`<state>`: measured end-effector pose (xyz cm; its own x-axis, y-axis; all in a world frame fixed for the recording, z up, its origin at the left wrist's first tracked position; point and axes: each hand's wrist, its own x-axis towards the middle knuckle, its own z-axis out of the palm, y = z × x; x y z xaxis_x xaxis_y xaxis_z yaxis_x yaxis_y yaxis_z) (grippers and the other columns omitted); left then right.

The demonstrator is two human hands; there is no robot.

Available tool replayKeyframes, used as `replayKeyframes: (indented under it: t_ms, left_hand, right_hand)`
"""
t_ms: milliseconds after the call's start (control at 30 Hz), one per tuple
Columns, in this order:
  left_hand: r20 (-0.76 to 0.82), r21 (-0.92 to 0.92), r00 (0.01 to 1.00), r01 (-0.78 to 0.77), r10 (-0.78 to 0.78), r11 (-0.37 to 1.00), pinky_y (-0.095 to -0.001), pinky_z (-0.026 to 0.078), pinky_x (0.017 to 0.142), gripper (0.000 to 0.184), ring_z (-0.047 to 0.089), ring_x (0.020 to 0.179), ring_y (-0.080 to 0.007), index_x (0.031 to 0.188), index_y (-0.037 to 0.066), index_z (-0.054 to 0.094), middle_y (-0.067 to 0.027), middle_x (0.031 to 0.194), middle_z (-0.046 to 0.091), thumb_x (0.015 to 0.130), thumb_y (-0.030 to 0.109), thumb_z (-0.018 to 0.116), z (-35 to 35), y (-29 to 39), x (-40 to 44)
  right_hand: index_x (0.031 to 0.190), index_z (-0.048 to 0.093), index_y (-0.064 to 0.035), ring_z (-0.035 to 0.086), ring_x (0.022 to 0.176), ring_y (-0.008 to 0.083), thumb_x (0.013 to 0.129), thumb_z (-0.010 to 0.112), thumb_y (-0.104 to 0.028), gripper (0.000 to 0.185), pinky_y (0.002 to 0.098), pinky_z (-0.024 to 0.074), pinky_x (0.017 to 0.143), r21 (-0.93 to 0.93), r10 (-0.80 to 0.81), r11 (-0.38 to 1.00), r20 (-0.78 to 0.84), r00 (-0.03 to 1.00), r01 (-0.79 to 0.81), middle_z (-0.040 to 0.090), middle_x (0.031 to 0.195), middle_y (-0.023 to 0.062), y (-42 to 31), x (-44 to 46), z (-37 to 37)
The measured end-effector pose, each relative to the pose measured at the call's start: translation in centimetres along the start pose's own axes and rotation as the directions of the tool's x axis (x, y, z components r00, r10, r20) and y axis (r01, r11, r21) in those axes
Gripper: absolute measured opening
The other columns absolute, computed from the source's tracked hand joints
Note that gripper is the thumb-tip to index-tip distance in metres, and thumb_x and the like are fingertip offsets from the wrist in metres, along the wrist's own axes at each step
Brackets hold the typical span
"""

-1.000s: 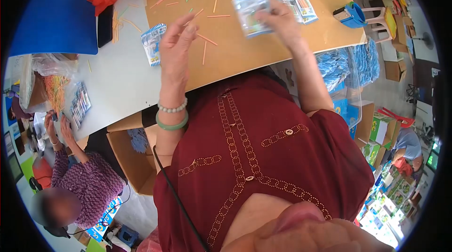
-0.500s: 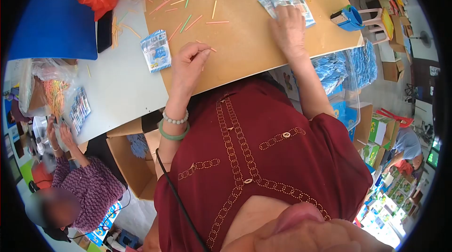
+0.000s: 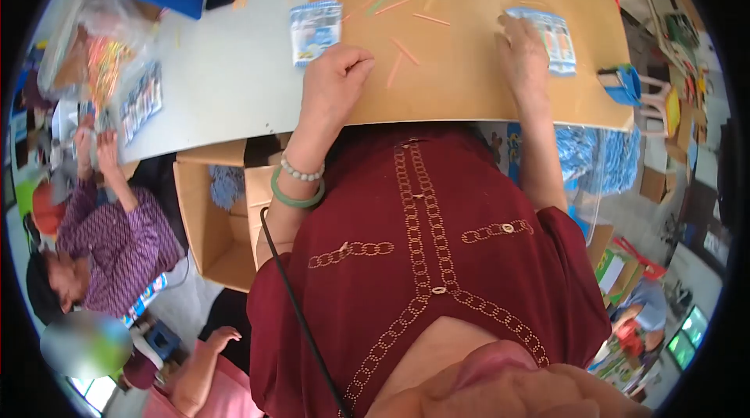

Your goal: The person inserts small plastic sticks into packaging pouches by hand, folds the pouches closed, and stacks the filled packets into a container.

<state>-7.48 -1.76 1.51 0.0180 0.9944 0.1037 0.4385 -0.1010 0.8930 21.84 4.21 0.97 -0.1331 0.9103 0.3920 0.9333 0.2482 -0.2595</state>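
left packet (image 3: 316, 31) straddles the board's (image 3: 453, 94) left edge, long axis near to far; right packets (image 3: 559, 43) lie right, far ends tipped left; left hand (image 3: 334, 83) curled, by the left packet, grip unclear; right hand (image 3: 525, 62) half-bent over the right packets' left edge; sticks (image 3: 405, 51) scattered between; co-worker (image 3: 117, 242) left; blue-white labels, writing too blurred to read

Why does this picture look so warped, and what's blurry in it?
Head view: it looks like a very wide lens, bowing the table edge inside a black surround; the packet print is too soft to read; screens glare lower right; a round patch lower left is smeared.
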Motion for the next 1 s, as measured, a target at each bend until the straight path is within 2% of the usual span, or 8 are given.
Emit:
replayKeyframes:
  t_ms: [67,133,200,233,267,500,800,1000]
  left_hand:
    - [-0.045,0.292,0.996,-0.066,0.083,0.954,-0.0341,0.047,0.062,0.011,0.060,0.068,-0.0246,0.081,0.001,0.065,-0.0115,0.074,0.062,0.081,0.011,0.061,-0.5,-1.0,-0.6]
    - [0.119,0.469,0.953,0.194,-0.279,0.862,-0.0413,0.048,0.063,0.016,0.060,0.071,-0.0335,0.071,0.003,0.060,-0.0166,0.073,0.060,0.082,0.014,0.056,0.0,-0.8,-1.2]
    - [0.096,0.378,0.977,-0.214,0.191,0.901,-0.0452,0.045,0.059,0.013,0.058,0.068,-0.0352,0.073,0.003,0.061,-0.0176,0.073,0.060,0.078,0.012,0.053,1.5,-2.9,-2.4]
    - [0.205,0.381,0.978,-0.119,0.042,0.917,-0.0456,0.044,0.059,0.013,0.057,0.068,-0.0358,0.073,0.003,0.059,-0.0185,0.071,0.058,0.079,0.012,0.051,2.9,-3.8,-2.4]
    - [0.032,0.134,0.953,-0.303,0.301,0.944,-0.0454,0.043,0.059,0.013,0.057,0.068,-0.0360,0.073,0.003,0.059,-0.0189,0.071,0.058,0.078,0.011,0.051,2.0,-2.1,-2.5]
    - [0.089,0.171,0.995,-0.060,0.046,0.983,-0.0453,0.045,0.058,0.014,0.061,0.071,-0.0335,0.078,0.012,0.067,-0.0130,0.075,0.065,0.066,0.012,0.060,3.0,-2.3,0.2]
    - [0.014,0.142,0.999,0.038,-0.041,0.989,-0.0434,0.045,0.059,0.013,0.061,0.069,-0.0285,0.077,0.014,0.067,-0.0072,0.073,0.065,0.069,0.016,0.058,2.9,-1.8,-0.2]
    - [-0.022,0.147,1.000,-0.003,0.007,0.989,-0.0429,0.044,0.057,0.010,0.061,0.067,-0.0285,0.075,0.014,0.067,-0.0074,0.071,0.064,0.068,0.016,0.060,3.6,-2.8,-0.1]
  right_hand:
    - [0.114,0.058,-0.0044,0.057,0.098,0.0374,0.083,0.060,-0.022,0.036,0.0410,0.0474,0.084,0.258,-0.099,0.966,0.312,0.945,0.016,0.060,0.104,0.0181,-2.4,-0.3,0.4]
    - [0.122,0.052,-0.0024,0.051,0.110,0.0391,0.084,0.060,-0.026,0.045,0.0414,0.0425,0.093,0.282,-0.257,0.943,0.275,0.927,0.178,0.053,0.118,0.0219,-6.5,-0.8,0.0]
    - [0.130,0.044,0.0018,0.040,0.125,0.0378,0.084,0.062,-0.031,0.059,0.0446,0.0312,0.105,0.103,-0.265,0.964,0.416,0.870,0.244,0.045,0.133,0.0226,-7.7,-1.4,1.5]
    - [0.132,0.044,0.0003,0.036,0.129,0.0364,0.084,0.063,-0.034,0.062,0.0447,0.0277,0.108,0.101,-0.219,0.976,0.464,0.858,0.195,0.041,0.138,0.0219,-7.7,-1.5,2.3]
    - [0.130,0.044,0.0019,0.039,0.125,0.0388,0.080,0.066,-0.037,0.067,0.0448,0.0305,0.106,0.093,-0.262,0.965,0.453,0.852,0.247,0.045,0.132,0.0247,-8.1,-0.9,2.8]
    - [0.116,0.052,-0.0011,0.051,0.096,0.0380,0.084,0.064,-0.025,0.042,0.0435,0.0430,0.082,0.255,-0.443,0.892,0.339,0.830,0.372,0.051,0.102,0.0205,-9.8,0.9,3.9]
    - [0.100,0.057,-0.0005,0.052,0.080,0.0307,0.083,0.057,-0.008,0.019,0.0367,0.0436,0.073,0.529,-0.409,0.839,0.450,0.794,0.132,0.052,0.090,0.0152,-7.2,2.2,4.6]
    - [0.106,0.054,0.0029,0.054,0.086,0.0336,0.080,0.058,-0.005,0.028,0.0389,0.0445,0.076,0.220,-0.754,0.643,0.349,0.556,0.734,0.055,0.100,0.0172,-5.4,5.3,4.8]
